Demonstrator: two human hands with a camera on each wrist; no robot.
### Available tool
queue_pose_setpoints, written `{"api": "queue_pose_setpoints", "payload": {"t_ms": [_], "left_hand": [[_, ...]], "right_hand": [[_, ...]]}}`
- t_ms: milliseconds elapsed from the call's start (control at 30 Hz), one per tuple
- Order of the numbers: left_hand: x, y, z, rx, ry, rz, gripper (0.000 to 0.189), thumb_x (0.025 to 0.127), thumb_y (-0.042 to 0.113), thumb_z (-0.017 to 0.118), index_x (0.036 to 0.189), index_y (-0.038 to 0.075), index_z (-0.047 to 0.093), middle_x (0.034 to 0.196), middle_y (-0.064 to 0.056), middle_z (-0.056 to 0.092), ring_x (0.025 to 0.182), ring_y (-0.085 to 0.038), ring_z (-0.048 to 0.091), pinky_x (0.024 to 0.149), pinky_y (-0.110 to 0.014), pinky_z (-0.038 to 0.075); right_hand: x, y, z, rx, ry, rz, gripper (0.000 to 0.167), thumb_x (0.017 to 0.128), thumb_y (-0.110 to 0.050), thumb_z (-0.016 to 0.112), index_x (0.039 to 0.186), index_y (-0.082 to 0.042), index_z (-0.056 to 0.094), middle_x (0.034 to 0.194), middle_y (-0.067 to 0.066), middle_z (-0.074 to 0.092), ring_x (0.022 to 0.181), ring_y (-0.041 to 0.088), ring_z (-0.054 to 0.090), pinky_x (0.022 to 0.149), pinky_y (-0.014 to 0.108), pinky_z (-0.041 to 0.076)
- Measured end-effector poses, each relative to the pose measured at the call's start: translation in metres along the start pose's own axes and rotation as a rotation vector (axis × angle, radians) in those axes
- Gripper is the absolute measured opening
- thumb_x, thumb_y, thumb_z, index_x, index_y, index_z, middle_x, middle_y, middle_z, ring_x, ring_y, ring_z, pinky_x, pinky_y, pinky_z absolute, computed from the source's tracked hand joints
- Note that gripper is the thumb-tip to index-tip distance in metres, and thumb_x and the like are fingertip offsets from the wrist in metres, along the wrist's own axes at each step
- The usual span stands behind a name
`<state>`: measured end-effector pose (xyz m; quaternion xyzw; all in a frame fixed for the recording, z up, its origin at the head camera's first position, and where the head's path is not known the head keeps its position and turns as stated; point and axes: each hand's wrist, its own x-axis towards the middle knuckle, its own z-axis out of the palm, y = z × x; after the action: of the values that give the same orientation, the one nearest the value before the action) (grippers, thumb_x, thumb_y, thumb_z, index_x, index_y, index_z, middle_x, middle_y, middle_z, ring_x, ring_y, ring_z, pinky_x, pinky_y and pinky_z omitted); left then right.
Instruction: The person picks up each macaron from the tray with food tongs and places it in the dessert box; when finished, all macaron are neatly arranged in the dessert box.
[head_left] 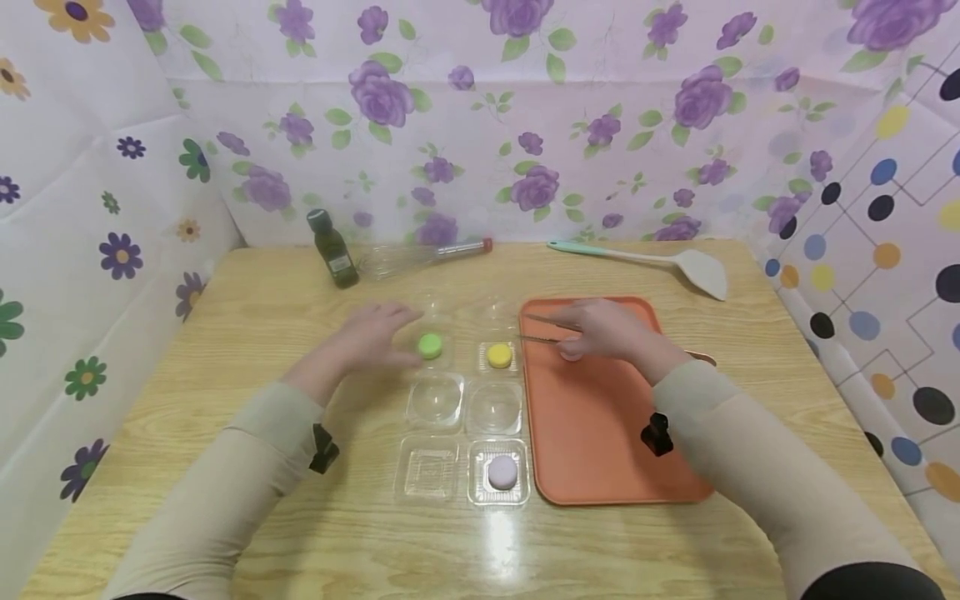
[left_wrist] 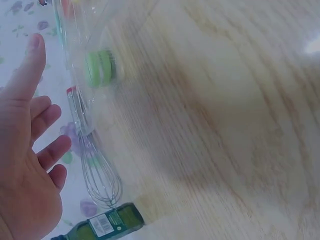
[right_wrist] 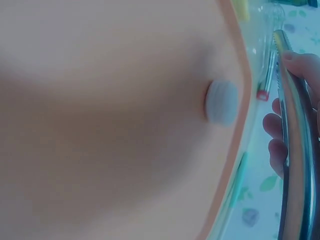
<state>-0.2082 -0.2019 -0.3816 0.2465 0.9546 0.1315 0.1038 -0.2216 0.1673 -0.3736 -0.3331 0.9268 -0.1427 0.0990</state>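
While the right hand (head_left: 603,328) grips metal tongs (right_wrist: 297,150), clear square containers (head_left: 429,473) gleam.

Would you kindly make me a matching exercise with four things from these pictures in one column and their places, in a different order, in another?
Things
1. metal tongs
2. lilac macaron
3. white spatula
4. green bottle

Places
A. in a clear compartment beside the near part of the orange tray
B. next to the wire end of the whisk
C. in the person's right hand
D. at the back of the table, beyond the orange tray

Right pairs: 1-C, 2-A, 3-D, 4-B
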Motion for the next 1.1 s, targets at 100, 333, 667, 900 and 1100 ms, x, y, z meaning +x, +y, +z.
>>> {"api": "queue_pose_setpoints", "payload": {"t_ms": [100,333,667,900,1100], "left_hand": [[-0.003,0.003,0.001,-0.008,-0.010,0.012,0.084,0.078,0.049,0.070,0.143,0.009,0.036,0.145,-0.018,0.035,0.132,-0.040,0.028,0.108,-0.058,0.015],[-0.016,0.011,0.009,0.006,-0.028,0.098,0.095,0.072,0.049,0.075,0.145,0.009,0.031,0.147,-0.015,0.034,0.133,-0.038,0.028,0.109,-0.057,0.013],[-0.040,0.027,0.018,0.025,-0.094,0.163,0.097,0.066,0.054,0.076,0.142,0.010,0.037,0.144,-0.013,0.038,0.127,-0.040,0.035,0.104,-0.060,0.023],[-0.060,0.037,0.027,0.044,-0.117,0.185,0.094,0.061,0.061,0.075,0.136,0.012,0.045,0.137,-0.004,0.047,0.114,-0.028,0.044,0.096,-0.050,0.033],[-0.074,0.043,0.036,0.047,-0.112,0.251,0.090,0.059,0.060,0.076,0.130,0.013,0.049,0.130,-0.002,0.051,0.110,-0.023,0.045,0.094,-0.046,0.035]], "right_hand": [[-0.007,0.005,0.001,0.003,0.012,0.049,0.049,0.087,-0.033,0.065,0.132,-0.015,0.055,0.115,0.010,0.063,0.098,0.028,0.059,0.076,0.043,0.048],[-0.025,0.023,0.005,-0.060,0.070,0.044,0.044,0.084,-0.029,0.068,0.122,-0.008,0.063,0.111,0.013,0.065,0.095,0.029,0.061,0.075,0.044,0.050],[-0.040,0.041,0.009,-0.069,0.052,0.048,0.043,0.082,-0.028,0.071,0.120,-0.007,0.064,0.103,0.011,0.066,0.087,0.026,0.060,0.068,0.041,0.048],[-0.042,0.043,0.012,-0.070,0.039,0.047,0.041,0.081,-0.029,0.071,0.116,-0.009,0.067,0.103,0.010,0.066,0.092,0.027,0.061,0.075,0.045,0.050],[-0.042,0.047,0.016,-0.076,0.014,0.052,0.040,0.081,-0.029,0.071,0.116,-0.011,0.067,0.102,0.008,0.066,0.091,0.026,0.060,0.073,0.042,0.049]]}}
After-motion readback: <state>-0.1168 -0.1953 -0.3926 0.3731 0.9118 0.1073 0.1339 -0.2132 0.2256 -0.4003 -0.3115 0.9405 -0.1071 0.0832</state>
